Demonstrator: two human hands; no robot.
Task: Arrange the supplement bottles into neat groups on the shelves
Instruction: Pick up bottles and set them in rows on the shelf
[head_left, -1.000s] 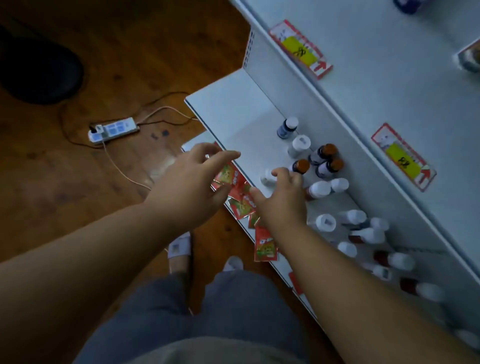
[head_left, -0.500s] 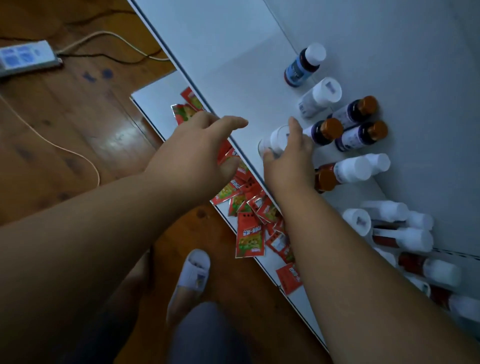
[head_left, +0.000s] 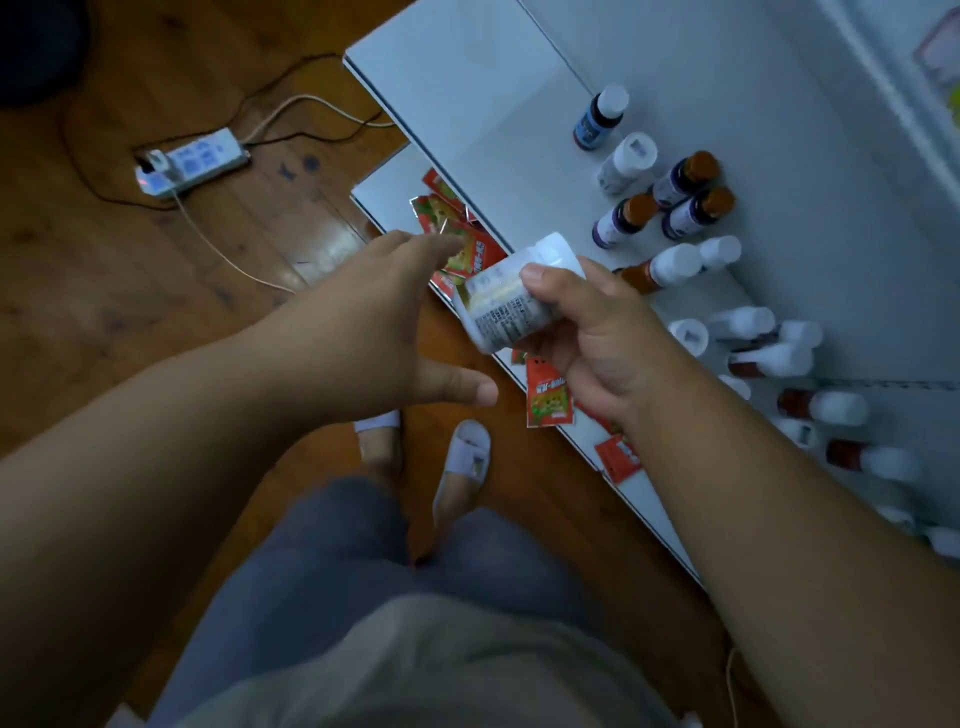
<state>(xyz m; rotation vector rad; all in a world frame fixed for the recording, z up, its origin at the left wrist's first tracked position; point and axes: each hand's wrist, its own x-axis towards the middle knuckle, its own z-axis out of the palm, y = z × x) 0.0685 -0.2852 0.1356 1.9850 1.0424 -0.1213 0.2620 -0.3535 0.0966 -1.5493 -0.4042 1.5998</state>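
My right hand (head_left: 597, 343) grips a white bottle (head_left: 506, 299) with a printed label, tilted and lifted clear of the white shelf (head_left: 467, 93), in front of its edge. My left hand (head_left: 374, 322) hovers open just left of that bottle, fingers spread, touching nothing. On the shelf stand a blue-labelled bottle (head_left: 597, 117), a white bottle (head_left: 626, 161) and three purple bottles with orange caps (head_left: 670, 200). Further right, several brown bottles with white caps (head_left: 769, 358) stand or lie in a loose cluster.
Red snack sachets (head_left: 548, 395) lie scattered on the lower shelf (head_left: 384, 182) under my hands. A power strip (head_left: 192, 163) with cables lies on the wooden floor at left. My slippered feet (head_left: 465, 457) stand close to the shelf.
My right hand has picked the white bottle up from the shelf and drawn it back towards me. My left hand has spread open beside it.
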